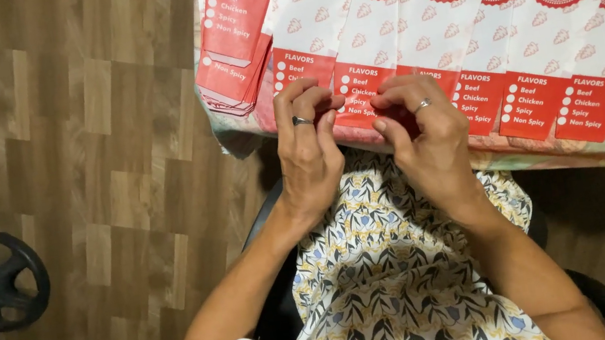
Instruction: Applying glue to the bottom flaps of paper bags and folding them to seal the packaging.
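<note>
Two of your hands meet on one red-and-white paper sleeve (356,101) at the table's near edge: your left hand (308,153) and right hand (427,138) each pinch its red bottom flap. More sleeves (540,35) overlap in a row alongside, and a folded stack (230,44) lies just left, on the table (559,154).

We note red-and-white paper bags (456,16) with pale icon pattern, a cream dress (384,278) printed with blue-black leaves, and brown wood-plank floor (96,146) at left.
</note>
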